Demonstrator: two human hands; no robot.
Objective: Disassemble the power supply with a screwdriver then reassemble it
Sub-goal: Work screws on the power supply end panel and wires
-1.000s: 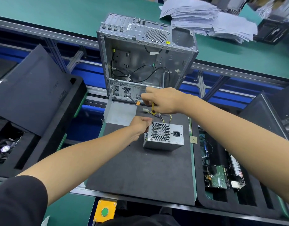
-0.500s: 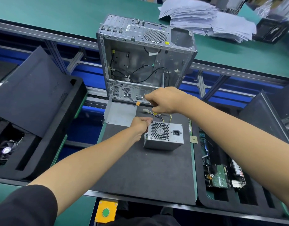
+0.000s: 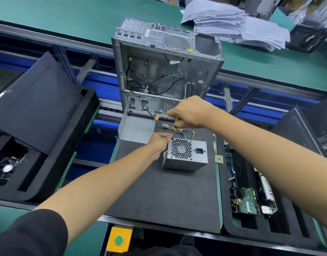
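Head view: right hand [image 3: 191,112] grips a screwdriver [image 3: 175,126], handle mostly hidden, above the power supply [image 3: 186,154]; left hand [image 3: 159,140] curls at its left corner, contents unclear.

Black mat [image 3: 164,196] carries power supply [image 3: 186,156], computer case [image 3: 164,71].

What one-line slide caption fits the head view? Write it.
Right hand drives a screwdriver into the power supply corner while the left hand steadies it.

Bright even light; wide-angle bending, blurred far corner.
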